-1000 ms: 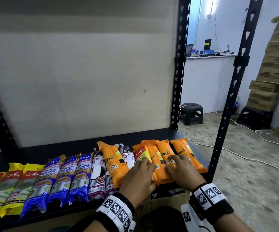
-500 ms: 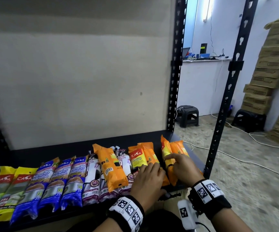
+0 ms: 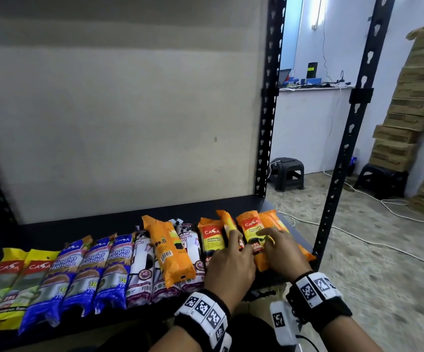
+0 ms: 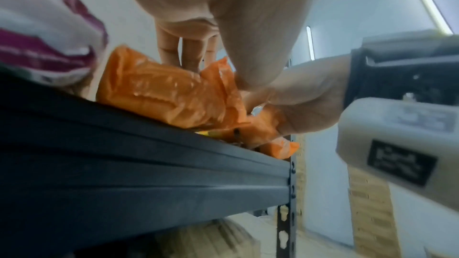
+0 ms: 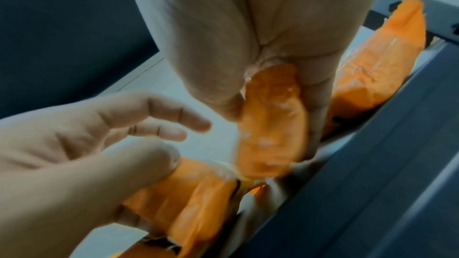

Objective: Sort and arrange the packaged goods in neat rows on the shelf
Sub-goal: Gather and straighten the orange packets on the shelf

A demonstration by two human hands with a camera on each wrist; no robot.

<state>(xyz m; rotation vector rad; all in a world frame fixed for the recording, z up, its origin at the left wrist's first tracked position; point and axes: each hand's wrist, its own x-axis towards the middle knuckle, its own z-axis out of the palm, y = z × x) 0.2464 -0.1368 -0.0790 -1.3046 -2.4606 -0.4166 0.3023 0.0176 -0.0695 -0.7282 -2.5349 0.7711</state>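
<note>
- Shelf: black metal shelf point(image 3: 244, 207) carries one row of plastic packs along its front edge, the yellow ones point(image 3: 7, 283) at far left, then blue point(image 3: 88, 268), then white-and-purple point(image 3: 142, 270), with orange at the right end.
- Stray orange pack with barcode point(image 3: 171, 252) lies on top of the white-and-purple ones, out of its colour group; it looks unsorted.
- Orange packs at the right end point(image 3: 212, 240) overlap and tilt; their lower ends reach the shelf lip, so a sideways push could likely slide one off the front or the open right end.
- Left hand point(image 3: 231, 268) rests on them with straight fingers, its grip released.
- Right hand point(image 3: 282, 252) has its grip clenched round one orange "CASA" pack point(image 3: 252, 231); the slick film may slip.
</note>
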